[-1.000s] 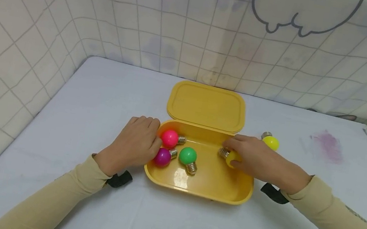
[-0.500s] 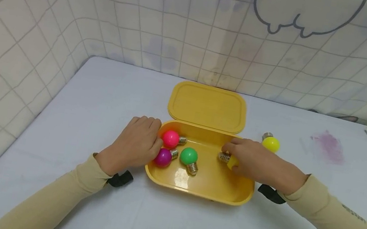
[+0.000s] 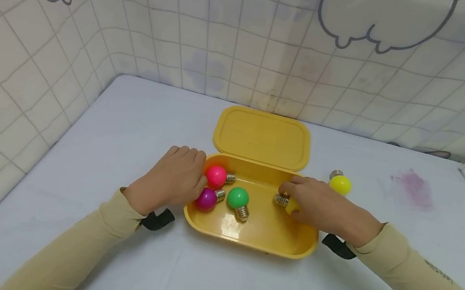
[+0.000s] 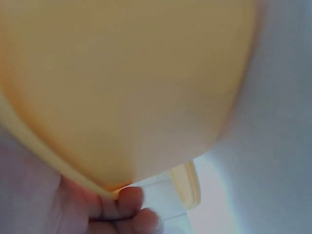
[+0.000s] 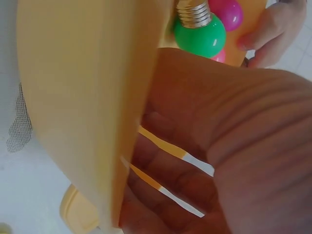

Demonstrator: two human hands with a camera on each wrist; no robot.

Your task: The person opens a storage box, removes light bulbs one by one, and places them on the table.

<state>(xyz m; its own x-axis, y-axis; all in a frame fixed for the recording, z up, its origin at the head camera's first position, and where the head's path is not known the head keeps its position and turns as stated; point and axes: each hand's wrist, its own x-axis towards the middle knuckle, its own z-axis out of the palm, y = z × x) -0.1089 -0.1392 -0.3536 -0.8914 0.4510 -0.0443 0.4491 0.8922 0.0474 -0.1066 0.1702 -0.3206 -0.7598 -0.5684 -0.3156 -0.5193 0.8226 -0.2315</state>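
Two hands on one box (image 3: 263,227). Left hand (image 3: 176,174) grips its rim, pink bulb (image 3: 216,176) and purple bulb (image 3: 207,199) just beside the thumb. Right hand (image 3: 324,206) has curled fingers pinching a yellow bulb (image 3: 292,205) inside, metal base (image 3: 282,200) poking past fingertips. Green bulb (image 3: 238,198) lies between hands; second yellow bulb (image 3: 340,184) outside, behind right knuckles. Risk: loose pinch, smooth bulb could slip, roll into green; left tug could tip box.
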